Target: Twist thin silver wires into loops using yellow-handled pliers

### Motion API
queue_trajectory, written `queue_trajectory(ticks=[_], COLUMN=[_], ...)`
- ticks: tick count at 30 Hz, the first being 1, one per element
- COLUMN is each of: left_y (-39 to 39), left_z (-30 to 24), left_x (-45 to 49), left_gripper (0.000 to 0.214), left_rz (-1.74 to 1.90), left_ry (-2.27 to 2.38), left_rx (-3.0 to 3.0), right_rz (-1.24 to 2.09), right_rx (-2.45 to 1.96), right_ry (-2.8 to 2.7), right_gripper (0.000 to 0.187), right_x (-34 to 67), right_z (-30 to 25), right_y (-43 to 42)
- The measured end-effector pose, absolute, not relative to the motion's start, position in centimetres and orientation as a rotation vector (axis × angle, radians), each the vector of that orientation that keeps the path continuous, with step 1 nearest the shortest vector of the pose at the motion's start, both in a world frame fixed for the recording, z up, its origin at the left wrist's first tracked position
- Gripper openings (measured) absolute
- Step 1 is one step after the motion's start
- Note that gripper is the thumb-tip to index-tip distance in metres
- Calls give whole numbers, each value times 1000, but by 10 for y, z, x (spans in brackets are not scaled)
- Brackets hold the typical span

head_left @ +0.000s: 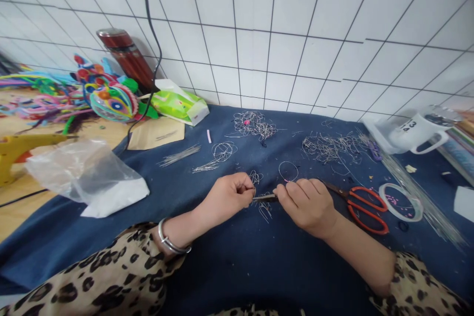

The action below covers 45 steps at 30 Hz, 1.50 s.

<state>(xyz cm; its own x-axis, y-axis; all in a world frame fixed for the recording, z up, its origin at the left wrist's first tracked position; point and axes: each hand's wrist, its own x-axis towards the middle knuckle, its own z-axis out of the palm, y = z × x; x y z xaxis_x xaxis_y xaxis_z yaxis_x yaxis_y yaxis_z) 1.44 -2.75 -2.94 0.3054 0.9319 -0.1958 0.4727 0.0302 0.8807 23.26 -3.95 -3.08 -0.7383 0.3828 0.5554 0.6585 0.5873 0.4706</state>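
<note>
My left hand (230,196) is closed in a pinch on thin silver wire (255,177) over the blue cloth (237,266). My right hand (307,202) is closed around small dark pliers (264,198) whose tip meets the wire held by the left fingers. A little bent wire lies just below the tip. Both hands rest on the cloth, close together near the middle. A silver bangle (169,243) sits on my left wrist, and both sleeves are leopard print.
Red-handled scissors (365,203) lie right of my right hand, beside a tape roll (402,202). Wire tangles (329,147) and wire rings (288,171) lie behind. A white mug (418,133) stands far right. Plastic bag (87,173), coloured craft pieces (107,98), a red flask (128,57) sit left.
</note>
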Motion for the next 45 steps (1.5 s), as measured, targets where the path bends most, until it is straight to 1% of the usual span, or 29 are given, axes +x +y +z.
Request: queue_trajectory(ticks=[7, 11, 16, 21, 27, 38, 45], left_y=[-27, -26, -27, -26, -25, -25, -24], left_z=[-28, -24, -22, -24, -24, -23, -22], left_x=[16, 15, 14, 13, 10, 11, 11], left_gripper=[14, 15, 21, 15, 18, 20, 21], left_rz=[561, 619, 696, 641, 565, 695, 695], left_ry=[1217, 1063, 912, 824, 848, 928, 953], left_rx=[1413, 1242, 1014, 917, 962, 1005, 988], right_rz=[-890, -870, -873, -892, -922, -856, -834], right_rx=[-881, -900, -860, -776, -768, -843, -840], right_ry=[-2449, -2445, -2426, -2422, -2423, -2413, -2425], right_gripper=[12, 11, 12, 15, 16, 10, 10], right_x=[236, 239, 241, 242, 246, 246, 247], right_z=[-30, -31, -31, -29, -29, -32, -30], right_y=[-37, -35, -34, -34, -32, -27, -28])
